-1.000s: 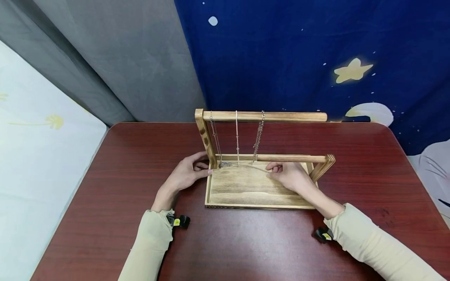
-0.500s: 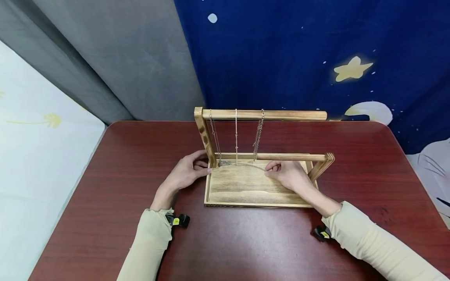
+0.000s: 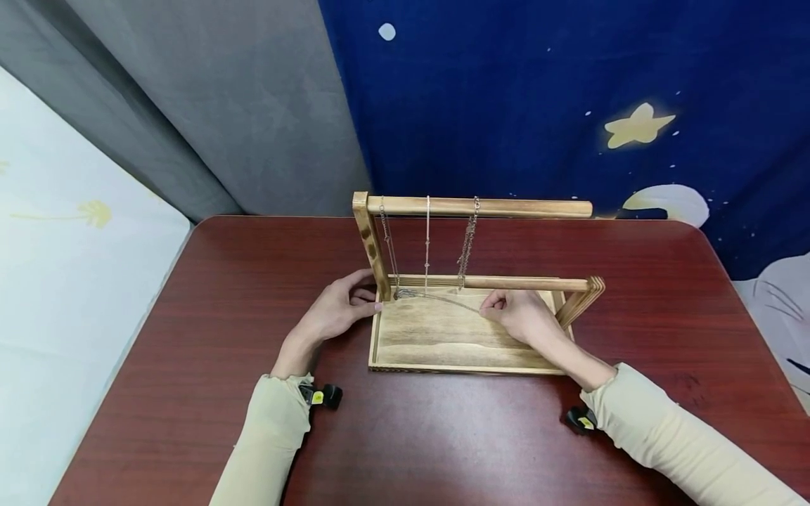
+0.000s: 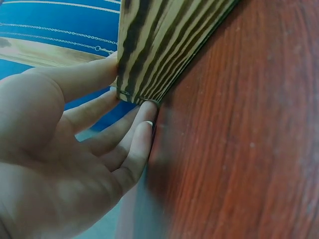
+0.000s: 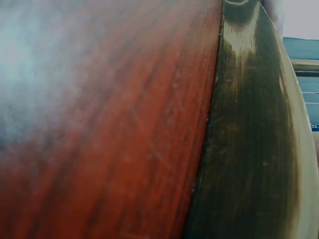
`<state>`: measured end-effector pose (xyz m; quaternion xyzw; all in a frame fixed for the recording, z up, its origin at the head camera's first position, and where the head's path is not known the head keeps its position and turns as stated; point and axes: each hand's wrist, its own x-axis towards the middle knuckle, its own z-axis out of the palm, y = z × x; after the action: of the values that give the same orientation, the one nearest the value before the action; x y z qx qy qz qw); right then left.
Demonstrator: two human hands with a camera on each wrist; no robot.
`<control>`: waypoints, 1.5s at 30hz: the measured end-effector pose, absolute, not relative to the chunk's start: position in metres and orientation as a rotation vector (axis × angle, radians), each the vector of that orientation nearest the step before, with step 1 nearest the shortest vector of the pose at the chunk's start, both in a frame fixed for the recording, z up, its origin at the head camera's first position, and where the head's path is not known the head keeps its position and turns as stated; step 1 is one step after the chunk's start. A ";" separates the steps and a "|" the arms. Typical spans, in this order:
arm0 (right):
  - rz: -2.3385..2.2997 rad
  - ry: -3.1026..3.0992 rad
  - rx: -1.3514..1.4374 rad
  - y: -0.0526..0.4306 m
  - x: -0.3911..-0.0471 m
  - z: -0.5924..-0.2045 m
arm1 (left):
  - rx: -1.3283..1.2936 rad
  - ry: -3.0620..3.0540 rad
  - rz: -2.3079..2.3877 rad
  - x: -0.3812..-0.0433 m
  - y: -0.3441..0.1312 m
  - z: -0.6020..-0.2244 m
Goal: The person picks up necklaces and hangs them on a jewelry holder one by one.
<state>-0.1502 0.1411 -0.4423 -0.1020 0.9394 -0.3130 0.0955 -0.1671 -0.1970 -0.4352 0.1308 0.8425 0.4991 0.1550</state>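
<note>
A wooden jewelry stand (image 3: 370, 246) has a shallow tray base (image 3: 430, 334) and two horizontal bars. My left hand (image 3: 335, 306) grips its left end, thumb on the tray's side and fingers round the back corner. In the left wrist view, that hand (image 4: 60, 164) touches the stand's striped side panel (image 4: 164, 40). My right hand (image 3: 522, 316) pinches one end of a thin necklace chain (image 3: 452, 301) above the tray. The chain runs left to a small tangled heap (image 3: 405, 294) near the left post. The right wrist view misses the right fingers and shows the tray's dark outer wall (image 5: 249, 124).
Several chains hang from the upper bar (image 3: 538, 209), among them a pale beaded one (image 3: 427, 242) and a thicker brownish bunch (image 3: 468, 242). The lower bar (image 3: 525, 284) passes just behind my right hand. The stand sits on a reddish-brown table (image 3: 443, 436) with curtains (image 3: 474, 91) behind.
The head view shifts slightly. Both hands keep almost the same place and hold, and the chain between the heap and my right hand moves only a little.
</note>
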 end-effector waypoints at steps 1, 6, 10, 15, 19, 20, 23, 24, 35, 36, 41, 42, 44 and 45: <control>-0.927 2.790 -0.311 0.141 -0.150 -0.443 | 0.377 2.413 1.430 -0.167 -0.197 -0.435; -0.926 2.802 -0.359 0.142 -0.149 -0.443 | 0.379 2.412 1.423 -0.167 -0.198 -0.436; -0.953 2.771 -0.356 0.142 -0.149 -0.442 | 0.371 2.414 1.418 -0.168 -0.198 -0.438; -1.009 2.740 -0.376 0.146 -0.147 -0.440 | 0.361 2.416 1.404 -0.166 -0.194 -0.430; -1.062 2.727 -0.375 0.148 -0.146 -0.439 | 0.360 2.404 1.398 -0.159 -0.188 -0.411; -1.076 2.721 -0.374 0.149 -0.145 -0.439 | 0.361 2.402 1.398 -0.157 -0.187 -0.407; -1.107 2.706 -0.377 0.148 -0.144 -0.438 | 0.359 2.399 1.400 -0.154 -0.186 -0.401; -1.121 2.702 -0.381 0.147 -0.143 -0.438 | 0.359 2.400 1.400 -0.154 -0.186 -0.400; -1.158 2.723 -0.374 0.147 -0.138 -0.434 | 0.349 2.393 1.405 -0.154 -0.187 -0.400; -1.157 2.724 -0.370 0.147 -0.138 -0.434 | 0.350 2.394 1.404 -0.154 -0.187 -0.400; -1.189 2.669 -0.340 0.146 -0.136 -0.430 | 0.351 2.397 1.406 -0.154 -0.187 -0.401; -1.203 2.648 -0.331 0.146 -0.135 -0.429 | 0.351 2.394 1.410 -0.154 -0.186 -0.401; -1.228 2.604 -0.315 0.146 -0.134 -0.428 | 0.349 2.387 1.418 -0.154 -0.186 -0.400; -1.237 2.590 -0.323 0.146 -0.133 -0.427 | 0.352 2.387 1.418 -0.154 -0.186 -0.400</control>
<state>-0.1335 0.1461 -0.4267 -0.1110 0.8895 -0.4248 0.1265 -0.1542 -0.1859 -0.4004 0.1238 0.8405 0.4991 0.1706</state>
